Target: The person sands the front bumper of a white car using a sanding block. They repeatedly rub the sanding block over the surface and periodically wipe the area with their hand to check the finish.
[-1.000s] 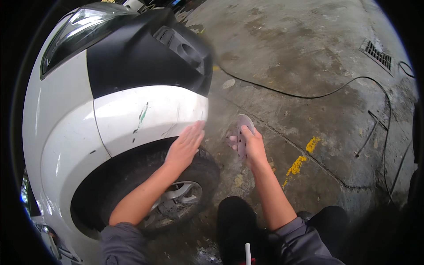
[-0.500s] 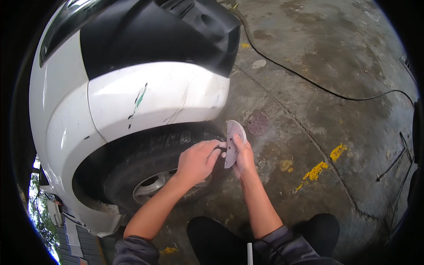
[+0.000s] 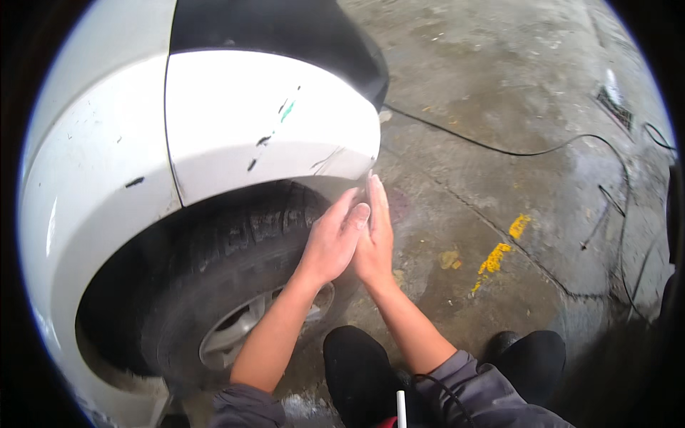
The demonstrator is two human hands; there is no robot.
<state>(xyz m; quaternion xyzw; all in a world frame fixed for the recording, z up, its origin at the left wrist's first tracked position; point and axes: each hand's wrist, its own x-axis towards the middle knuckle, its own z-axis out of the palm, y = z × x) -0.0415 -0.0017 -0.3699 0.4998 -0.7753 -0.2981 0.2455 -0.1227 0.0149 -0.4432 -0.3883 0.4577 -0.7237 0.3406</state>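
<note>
Left hand (image 3: 330, 246): fingers straight, thumb raised on the near side, palm turned toward the right hand.
Right hand (image 3: 373, 246): fingers straight, pointing ahead, palm turned toward the left hand.
Palms: 2 hands face to face, pressed or nearly pressed together; inner faces hidden, can't tell if anything is pinched between.
White panel (image 3: 228, 107): ahead and left of both hands, its rounded right end nearest them.
Panel long axis: side to side, roughly across the line of the fingers.
Nearer hand: right. Its fingertips reach furthest, up to the panel's lower right corner in this view; touching or slightly apart, can't tell. Left fingertips sit just short of the lower edge.
Thin scratches (image 3: 327, 161): on the panel, just ahead-left of the fingertips.
Green mark (image 3: 287, 111): same panel, further ahead-left; dark marks (image 3: 251, 165) on the same slanting line.
Black tyre (image 3: 235, 250): left of the hands, under the panel.
Wheel rim (image 3: 227, 335): behind-left of the left hand.
Black trim (image 3: 285, 28): beyond the panel, well ahead.
Purplish patch (image 3: 401, 205): just right of the right hand, low on the concrete floor (image 3: 464, 321); blurred, kind unclear.
Yellow paint (image 3: 494, 259): floor, right of the hands.
Black cable (image 3: 514, 153): floor, well off ahead-right.
</note>
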